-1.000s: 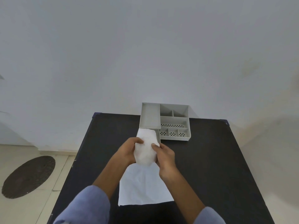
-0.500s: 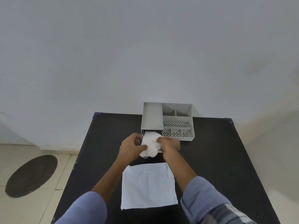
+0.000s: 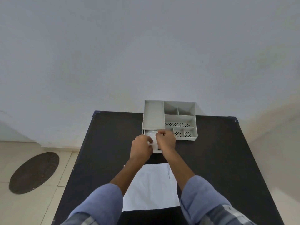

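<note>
**A:** Head view: how far along is the stowing?

**B:** Most of the way, I'd judge. The rolled white cloth bundle [image 3: 153, 140] sits partly inside the open low drawer [image 3: 157, 151]. That drawer is under the left tray of the grey plastic compartment organiser [image 3: 153, 116], at 12 o'clock on the black surface [image 3: 211, 159]. The bundle's near end pokes out between the hands.

**A:** What's left?

**B:** Pushing the bundle fully in and closing the drawer. Probably the flat white cloth sheet [image 3: 151, 189], lying at 6 o'clock from the hands, comes after that.

**A:** And the hands?

**B:** Both arms reach straight forward, blue sleeves low in the frame. The left hand [image 3: 142, 147] curls round the bundle's 9 o'clock side. The right hand [image 3: 167, 140] pinches its top from 3 o'clock, knuckles up. Neither is free.

**A:** Anything else?

**B:** A dark oval mat [image 3: 34, 172] on the floor, off at 8 o'clock.
</note>
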